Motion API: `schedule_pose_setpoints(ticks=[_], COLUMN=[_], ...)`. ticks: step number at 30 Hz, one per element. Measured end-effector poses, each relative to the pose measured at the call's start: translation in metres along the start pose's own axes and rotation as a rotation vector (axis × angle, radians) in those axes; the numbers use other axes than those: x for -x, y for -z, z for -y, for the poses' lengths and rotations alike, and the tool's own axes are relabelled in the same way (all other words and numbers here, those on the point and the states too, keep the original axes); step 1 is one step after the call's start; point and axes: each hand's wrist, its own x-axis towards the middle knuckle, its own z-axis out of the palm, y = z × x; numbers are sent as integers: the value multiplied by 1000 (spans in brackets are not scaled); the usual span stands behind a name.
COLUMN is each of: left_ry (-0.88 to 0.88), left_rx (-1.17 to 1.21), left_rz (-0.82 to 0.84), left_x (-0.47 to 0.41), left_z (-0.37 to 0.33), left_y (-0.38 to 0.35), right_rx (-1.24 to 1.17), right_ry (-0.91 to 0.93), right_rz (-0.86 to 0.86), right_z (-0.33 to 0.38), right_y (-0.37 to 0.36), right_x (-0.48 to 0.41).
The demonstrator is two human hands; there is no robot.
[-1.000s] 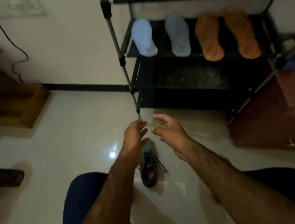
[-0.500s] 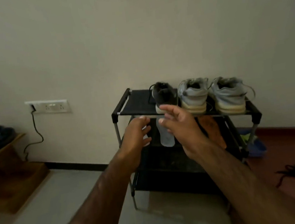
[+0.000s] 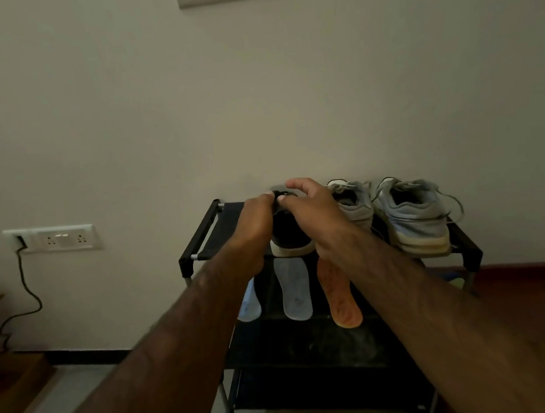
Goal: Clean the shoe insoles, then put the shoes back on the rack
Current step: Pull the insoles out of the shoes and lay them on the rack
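Grip state, both sides: closed onto the black shoe point(image 3: 289, 235), which stands on the top shelf of the rack point(image 3: 200, 236) at the left end of the shoe row, its pale heel sole toward us. We record the left grip point(image 3: 256, 223) laid over the shoe's left flank, fingers curled, with the fingertips at the collar. The right grip point(image 3: 312, 212) comes in from the other flank: the thumb tip sits against the collar just beside the left fingertips, and the forefinger arches above it with only a narrow gap. The remaining right fingers are hidden behind the hand, so we cannot tell whether they touch. Neither grip is spread, and the two nearly meet over the shoe's opening. The shoe's sole looks seated on the shelf, though both wrists cover its sides. Just beside it to the right stands a grey shoe point(image 3: 354, 203), then a second grey shoe point(image 3: 415, 217), both heel-out. On the shelf below lie a pale blue insole point(image 3: 250, 307), partly behind the left forearm, a grey insole point(image 3: 295, 293), and an orange insole point(image 3: 341, 303), partly under the right forearm. A wall socket point(image 3: 60, 238) with a dark cable point(image 3: 28, 292) sits well to the left.
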Motion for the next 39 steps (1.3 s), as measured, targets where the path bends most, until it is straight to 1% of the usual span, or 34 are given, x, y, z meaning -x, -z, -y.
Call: schedule_pose_setpoints(ticks=[4,7,10,13,16,19,24,28,31,35,39], left_ry=[-13,56,63,84,109,98,47,-9,-13,-20,26], left_rx=[-46,-11,-17,-82,-73,-56,-76,-57,-54,-13,14], left_rz=[-11,-51,-36,-11,-10,-39,-83,-95,-56,-7,-37], left_x=[-27,-49,-68,-75,-76,-70,-41,1,36,94,146], left_z=[2,8,18,27,31,31,35,48,62,75,97], left_y=[-8,-11,-9,-11,-16,-17,-8,8,19,25,31], right_rx=[16,26,1,-19,-46,-91,-142,-164,-208,-179,-147], right_ry=[-40,-61,-74,-70,-56,-51,-20,-22,-43,-50,-94], right_rz=[-6,-29,-66,-93,-107,-102,-44,-26,-15,-26,-33], right_z=[-12,-22,-32,-35,-38,-39,-43,-45,-46,-59,-83], right_y=[-5,-10,-15,-23,-25,-20,-19,-15,-9,-7,-7], right_x=[-19,-31,-40,-40,-40,-34,-8,26,59,107,149])
